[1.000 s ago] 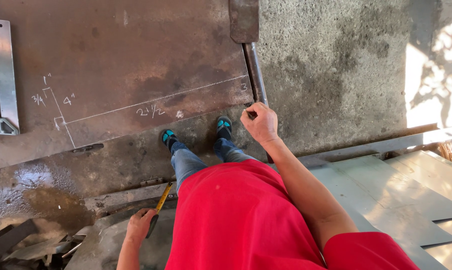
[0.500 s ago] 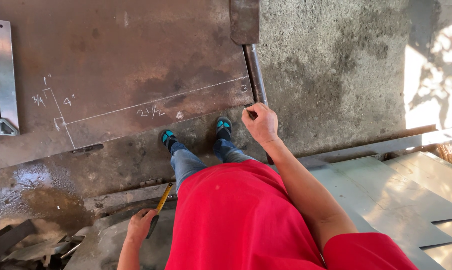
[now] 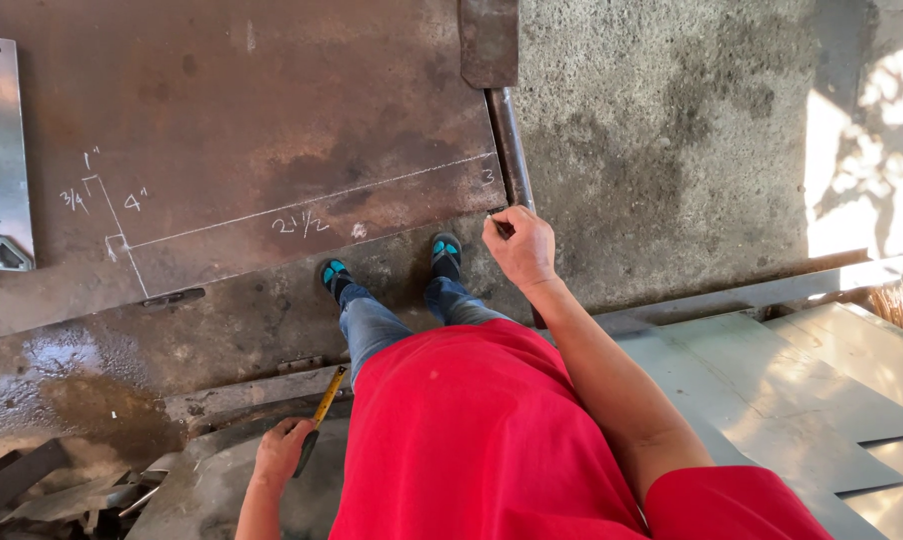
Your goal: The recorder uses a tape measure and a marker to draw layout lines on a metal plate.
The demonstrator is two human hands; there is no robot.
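Observation:
I stand on a rusty brown steel plate point(image 3: 272, 120) that carries white chalk lines and figures. My right hand point(image 3: 520, 245) is held out over the plate's right edge, fingers pinched on a small piece of chalk point(image 3: 497, 212) near the end of the long chalk line. My left hand point(image 3: 282, 452) hangs low at my side and grips a yellow and black tape measure point(image 3: 319, 420). My feet in blue sandals point(image 3: 334, 272) rest at the plate's near edge.
A metal framing square point(image 3: 2, 150) lies at the plate's left edge. A round steel bar point(image 3: 509, 145) runs along its right edge, with a flat plate point(image 3: 489, 40) above. Grey metal sheets point(image 3: 772, 390) lie right; scrap point(image 3: 32, 490) sits lower left.
My left hand with the tape measure has drifted slightly. The right hand stays at the plate's edge.

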